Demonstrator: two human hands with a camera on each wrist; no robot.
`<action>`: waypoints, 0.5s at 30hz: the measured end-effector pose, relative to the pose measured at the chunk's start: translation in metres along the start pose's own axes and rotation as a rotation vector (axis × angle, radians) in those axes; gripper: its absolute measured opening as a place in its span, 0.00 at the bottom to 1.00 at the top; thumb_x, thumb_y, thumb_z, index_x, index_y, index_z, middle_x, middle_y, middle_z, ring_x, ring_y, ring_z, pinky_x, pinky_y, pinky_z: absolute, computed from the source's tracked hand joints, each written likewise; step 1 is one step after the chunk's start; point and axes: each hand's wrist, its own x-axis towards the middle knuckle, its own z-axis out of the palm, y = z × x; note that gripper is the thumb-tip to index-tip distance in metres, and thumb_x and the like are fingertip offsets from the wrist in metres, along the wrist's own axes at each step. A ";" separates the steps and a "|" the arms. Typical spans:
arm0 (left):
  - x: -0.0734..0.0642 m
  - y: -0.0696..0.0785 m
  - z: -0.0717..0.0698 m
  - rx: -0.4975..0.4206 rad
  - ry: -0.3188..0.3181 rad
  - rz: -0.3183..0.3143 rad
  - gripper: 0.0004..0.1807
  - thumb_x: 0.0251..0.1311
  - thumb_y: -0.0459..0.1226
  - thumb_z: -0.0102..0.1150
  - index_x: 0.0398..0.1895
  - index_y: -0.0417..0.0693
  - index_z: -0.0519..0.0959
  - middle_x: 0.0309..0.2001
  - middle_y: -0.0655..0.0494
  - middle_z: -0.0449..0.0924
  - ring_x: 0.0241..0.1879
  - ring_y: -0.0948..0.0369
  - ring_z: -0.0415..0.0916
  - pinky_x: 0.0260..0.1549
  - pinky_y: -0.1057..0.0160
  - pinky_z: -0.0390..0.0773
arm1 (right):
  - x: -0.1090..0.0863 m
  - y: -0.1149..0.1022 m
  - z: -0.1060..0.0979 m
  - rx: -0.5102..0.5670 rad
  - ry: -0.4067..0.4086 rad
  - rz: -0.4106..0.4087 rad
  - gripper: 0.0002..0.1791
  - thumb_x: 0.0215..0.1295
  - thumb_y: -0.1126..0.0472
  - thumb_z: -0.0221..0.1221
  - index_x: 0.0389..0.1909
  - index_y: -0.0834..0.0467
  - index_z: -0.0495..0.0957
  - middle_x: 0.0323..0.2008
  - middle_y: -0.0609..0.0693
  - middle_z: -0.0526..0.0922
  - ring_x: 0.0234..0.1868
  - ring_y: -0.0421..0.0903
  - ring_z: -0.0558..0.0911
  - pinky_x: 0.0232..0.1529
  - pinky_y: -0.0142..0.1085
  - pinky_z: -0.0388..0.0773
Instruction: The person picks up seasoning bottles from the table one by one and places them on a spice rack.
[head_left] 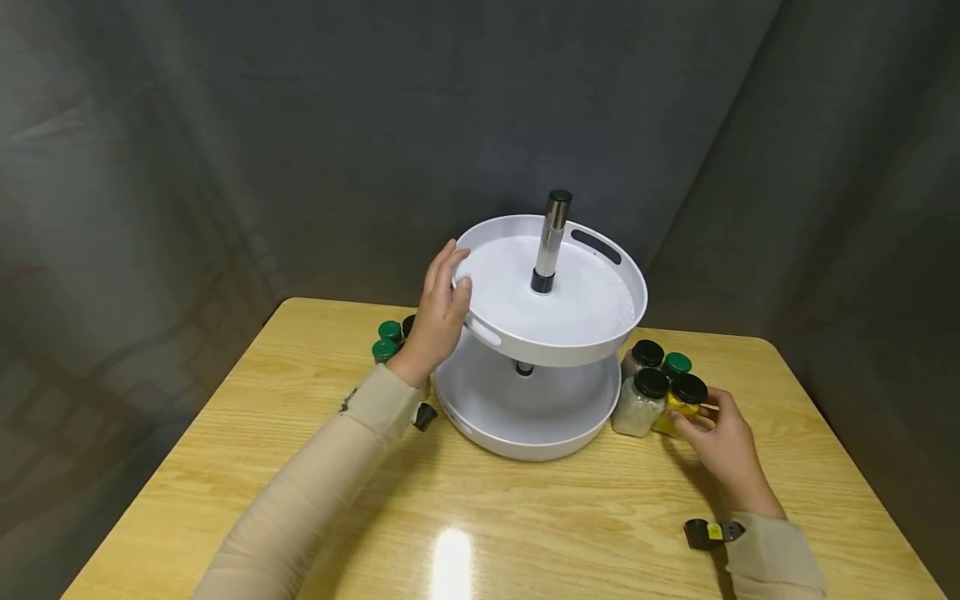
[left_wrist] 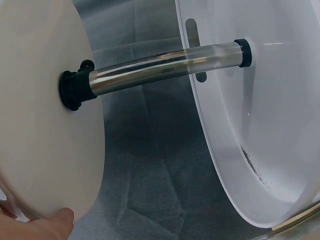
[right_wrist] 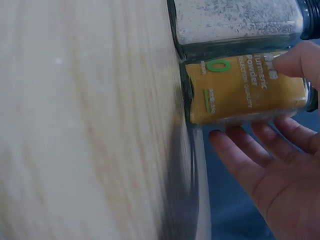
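A white two-tier round tray stands on the table, its upper tier (head_left: 570,308) above the lower tier (head_left: 480,392) on a chrome post (left_wrist: 145,72). My left hand (head_left: 438,312) grips the upper tier's left rim beside a handle slot; in the left wrist view a fingertip (left_wrist: 64,217) lies at the tier's underside edge. To the right of the tray, my right hand (head_left: 727,442) holds a turmeric powder jar (right_wrist: 240,90) with a black lid. The thumb lies over its yellow label, the fingers along its side. The jar stands close against a jar of pale flakes (right_wrist: 240,20).
Beside the turmeric jar are a black-lidded jar (head_left: 647,353) and a green-lidded jar (head_left: 677,364). Left of the tray, several jars with green lids (head_left: 385,350) and a black lid are partly hidden by my left hand. A dark curtain (head_left: 375,125) hangs behind the wooden table (head_left: 525,525).
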 end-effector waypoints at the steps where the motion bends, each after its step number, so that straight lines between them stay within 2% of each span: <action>1: 0.000 0.000 0.000 -0.003 0.002 0.000 0.43 0.75 0.63 0.31 0.75 0.36 0.58 0.79 0.41 0.43 0.77 0.47 0.47 0.74 0.47 0.56 | 0.000 0.000 0.000 0.010 -0.004 0.007 0.39 0.69 0.57 0.63 0.69 0.75 0.55 0.64 0.75 0.64 0.62 0.72 0.69 0.40 0.11 0.63; 3: 0.001 0.000 0.000 -0.004 0.008 0.000 0.51 0.70 0.71 0.28 0.75 0.36 0.58 0.79 0.41 0.43 0.77 0.47 0.47 0.74 0.46 0.56 | 0.001 0.000 0.001 0.022 -0.017 0.022 0.41 0.70 0.55 0.63 0.70 0.74 0.54 0.65 0.74 0.63 0.63 0.71 0.68 0.48 0.19 0.72; 5: 0.001 0.000 -0.001 -0.007 0.011 -0.003 0.56 0.64 0.75 0.26 0.75 0.36 0.58 0.79 0.41 0.43 0.77 0.47 0.47 0.73 0.46 0.56 | 0.003 0.000 0.001 0.028 -0.028 0.033 0.42 0.70 0.53 0.63 0.71 0.73 0.53 0.66 0.74 0.62 0.64 0.71 0.67 0.59 0.35 0.76; 8: 0.001 0.000 -0.001 -0.015 0.010 -0.008 0.58 0.63 0.77 0.26 0.75 0.36 0.58 0.79 0.41 0.43 0.77 0.47 0.47 0.73 0.46 0.56 | 0.004 0.000 0.002 0.028 -0.033 0.045 0.44 0.70 0.51 0.63 0.71 0.73 0.52 0.66 0.75 0.62 0.66 0.73 0.65 0.64 0.62 0.69; 10: 0.001 0.000 0.000 -0.021 0.007 -0.010 0.57 0.64 0.76 0.26 0.75 0.36 0.58 0.79 0.41 0.42 0.78 0.47 0.47 0.74 0.46 0.56 | 0.005 0.000 0.003 0.026 -0.023 0.048 0.43 0.70 0.50 0.63 0.71 0.73 0.53 0.66 0.75 0.63 0.66 0.73 0.66 0.63 0.66 0.66; 15: 0.002 0.000 0.000 -0.032 0.008 0.000 0.56 0.65 0.75 0.27 0.75 0.36 0.57 0.80 0.42 0.42 0.78 0.48 0.46 0.74 0.47 0.56 | 0.006 -0.001 0.003 -0.008 0.003 0.026 0.41 0.70 0.50 0.63 0.69 0.73 0.56 0.64 0.75 0.66 0.64 0.72 0.68 0.61 0.64 0.69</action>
